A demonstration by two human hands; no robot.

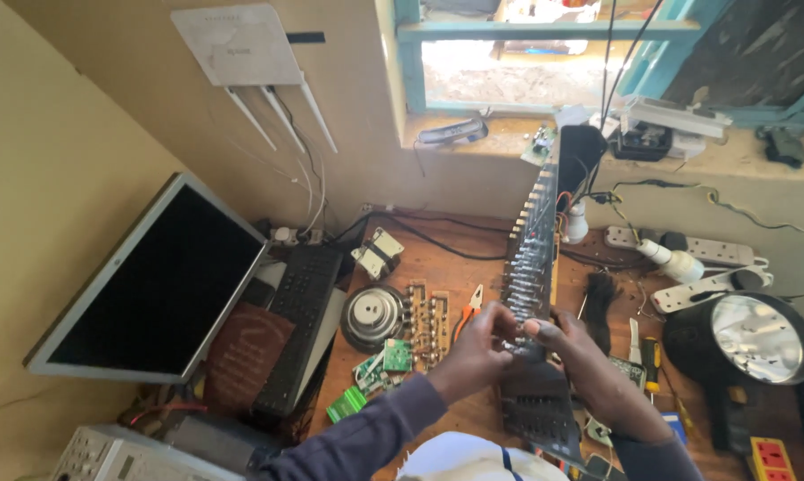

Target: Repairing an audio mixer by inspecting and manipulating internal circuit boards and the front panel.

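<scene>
Risk: long panel (534, 267) w/ rows of knobs stands tilted, far end up near the window sill; could tip or slip sideways onto the circuit board (427, 323) and pliers (467, 313) on the table (473, 267). Left hand (473, 352) and right hand (580, 352) both pinch narrow on its lower middle, fingertips at the knobs.

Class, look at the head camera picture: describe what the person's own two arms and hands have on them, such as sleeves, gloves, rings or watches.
Both hands are bare: the left hand and the right hand show no gloves, and no ring or watch can be made out. The left arm wears a long dark blue-grey sleeve that ends at the wrist. The right arm's sleeve, equally dark, covers only the lower forearm.
</scene>
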